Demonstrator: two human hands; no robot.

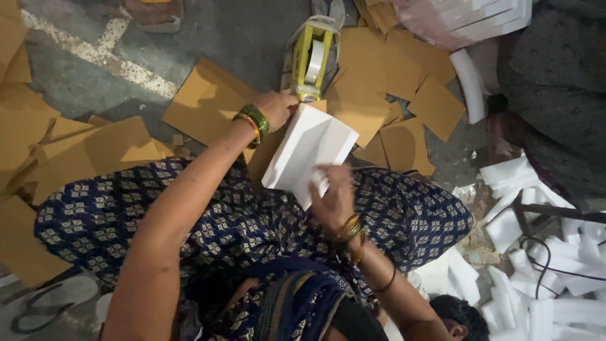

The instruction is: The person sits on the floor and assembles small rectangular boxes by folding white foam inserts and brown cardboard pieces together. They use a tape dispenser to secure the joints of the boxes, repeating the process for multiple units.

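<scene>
While left hand [276,104] grips white foam piece [309,151] | right hand [333,199] pinches it — near tape dispenser [310,60]

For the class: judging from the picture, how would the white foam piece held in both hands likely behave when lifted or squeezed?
The white foam piece probably feels very light: the left hand and right hand hold it only at its edges. It looks stiff, keeping straight edges without sagging. It may be brittle, since many broken-looking white foam pieces lie nearby.

A white, box-shaped foam packing piece [309,151] was held above the lap, gripped at its far and near ends. Flat brown cardboard sheets [208,101] were scattered on the floor; white foam pieces [536,284] were heaped at the right.
</scene>
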